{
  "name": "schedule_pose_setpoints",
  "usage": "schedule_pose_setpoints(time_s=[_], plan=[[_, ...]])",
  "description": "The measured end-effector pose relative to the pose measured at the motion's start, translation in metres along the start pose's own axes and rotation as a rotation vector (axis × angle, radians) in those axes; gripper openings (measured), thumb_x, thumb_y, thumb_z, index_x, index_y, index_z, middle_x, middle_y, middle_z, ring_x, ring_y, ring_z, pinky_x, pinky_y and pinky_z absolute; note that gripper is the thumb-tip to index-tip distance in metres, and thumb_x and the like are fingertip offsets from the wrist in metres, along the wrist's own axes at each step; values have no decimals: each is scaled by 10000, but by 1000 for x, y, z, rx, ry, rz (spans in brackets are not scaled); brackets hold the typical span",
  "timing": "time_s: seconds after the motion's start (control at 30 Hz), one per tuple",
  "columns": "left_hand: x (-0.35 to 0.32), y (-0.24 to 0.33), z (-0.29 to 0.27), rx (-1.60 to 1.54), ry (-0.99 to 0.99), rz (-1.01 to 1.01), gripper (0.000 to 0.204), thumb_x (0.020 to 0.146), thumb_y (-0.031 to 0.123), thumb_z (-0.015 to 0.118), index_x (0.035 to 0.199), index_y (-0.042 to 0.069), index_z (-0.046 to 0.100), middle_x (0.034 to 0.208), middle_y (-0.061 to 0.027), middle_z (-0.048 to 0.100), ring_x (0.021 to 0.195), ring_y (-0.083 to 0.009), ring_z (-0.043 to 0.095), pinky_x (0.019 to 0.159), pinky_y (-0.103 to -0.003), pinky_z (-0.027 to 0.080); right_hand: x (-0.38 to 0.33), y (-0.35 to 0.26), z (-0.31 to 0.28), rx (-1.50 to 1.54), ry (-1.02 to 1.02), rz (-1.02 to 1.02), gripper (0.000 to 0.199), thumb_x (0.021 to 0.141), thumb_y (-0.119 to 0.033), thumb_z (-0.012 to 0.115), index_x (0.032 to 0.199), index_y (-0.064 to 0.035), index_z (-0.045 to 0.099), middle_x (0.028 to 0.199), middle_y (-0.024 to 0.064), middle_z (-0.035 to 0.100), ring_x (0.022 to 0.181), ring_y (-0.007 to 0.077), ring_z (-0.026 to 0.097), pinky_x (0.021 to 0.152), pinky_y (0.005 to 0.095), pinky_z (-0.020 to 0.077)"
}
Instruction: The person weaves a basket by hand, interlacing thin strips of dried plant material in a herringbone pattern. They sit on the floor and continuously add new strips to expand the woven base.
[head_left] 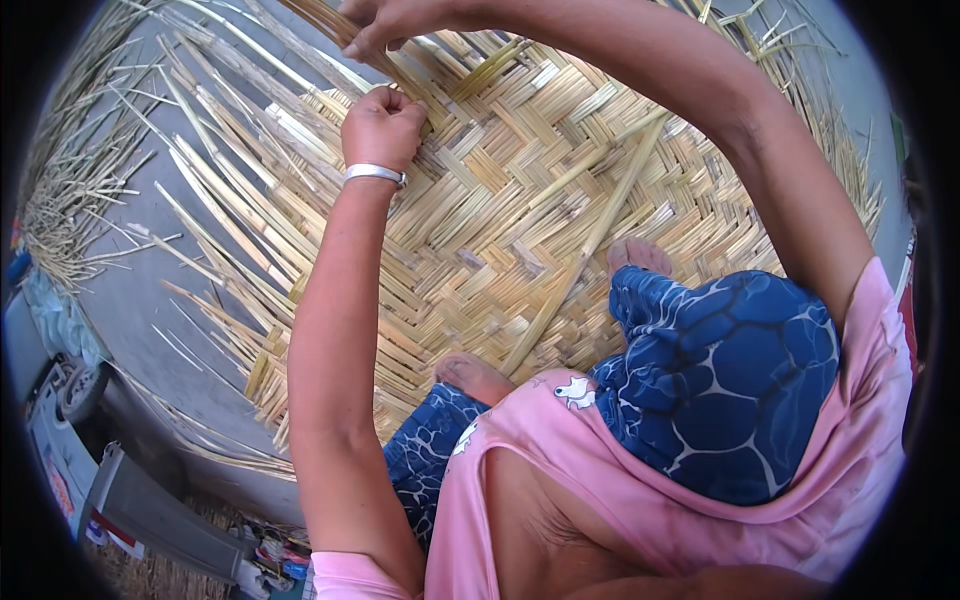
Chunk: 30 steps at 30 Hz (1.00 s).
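Observation:
A large mat (500, 245) of split straw-coloured reed strips, woven in a zigzag pattern, lies under me. My left hand (384, 130), with a silvery bracelet at its wrist, is closed on reed strips at the mat's far left part, thumb side against the weave. Farther off, at the top of the picture, my right hand (385, 22) has its fingers closed around a bundle of brownish reed strips (318, 18). That bundle slants down toward my left hand. Loose strip ends (225, 185) fan out from the mat's left edge.
One long flat strip (600, 225) lies slantwise across the weave between my bare feet. A heap of thin stalks (70, 210) is at the far left on the grey floor (150, 290). Grey plastic things with a wheel (78, 392) stand at the lower left.

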<state>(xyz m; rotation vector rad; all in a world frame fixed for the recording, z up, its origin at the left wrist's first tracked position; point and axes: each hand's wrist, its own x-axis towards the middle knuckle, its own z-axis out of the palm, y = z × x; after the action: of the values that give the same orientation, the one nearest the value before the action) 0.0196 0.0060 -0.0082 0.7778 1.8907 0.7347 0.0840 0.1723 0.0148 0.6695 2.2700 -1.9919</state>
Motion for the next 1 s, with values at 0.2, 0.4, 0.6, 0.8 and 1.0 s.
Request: schedule_pose_setpoints(time_s=[0.2, 0.4, 0.6, 0.8, 1.0], plan=[[-18, -3, 4, 233, 227, 99, 218, 714, 228, 625, 744, 12, 632, 716, -191, 639, 713, -349, 627, 708, -388, 491, 1, -10, 36, -280, 117, -158, 267, 783, -193, 694, 1008, -56, 652, 866, 75, 674, 771, 173, 624, 730, 300, 476], [-14, 31, 22, 623, 254, 86, 255, 720, 277, 586, 833, 58, 651, 819, -202, 654, 810, -375, 626, 772, -419, 484, 2, 24, 11, -441, 316, -84, 247, 770, -262, 682, 949, -91, 666, 823, 66, 683, 729, 212, 642, 667, 334, 485], [1, 15, 0, 96, -34, -98, 165, 764, 124, 639, 823, -17, 579, 647, -101, 600, 512, -192, 577, 496, -304, 478, -13, 4, 13, -474, 398, -139, 264, 781, -266, 680, 977, -90, 663, 841, 81, 681, 737, 211, 641, 686, 332, 485], [-9, 4, -10, -260, -172, -60, 186, 809, 108, 649, 890, -46, 583, 623, -34, 568, 470, -92, 534, 417, -234, 441, -2, -1, 22, -373, 217, -240, 259, 805, -210, 680, 1018, -64, 657, 895, 83, 686, 809, 196, 652, 755, 314, 487], [-10, 10, -8, -118, -161, -87, 160, 816, 115, 645, 836, -35, 594, 633, -37, 583, 462, -88, 533, 405, -227, 416, -8, -2, 22, -349, 216, -218, 249, 805, -205, 684, 1007, -63, 659, 897, 92, 681, 808, 201, 649, 754, 320, 488]])
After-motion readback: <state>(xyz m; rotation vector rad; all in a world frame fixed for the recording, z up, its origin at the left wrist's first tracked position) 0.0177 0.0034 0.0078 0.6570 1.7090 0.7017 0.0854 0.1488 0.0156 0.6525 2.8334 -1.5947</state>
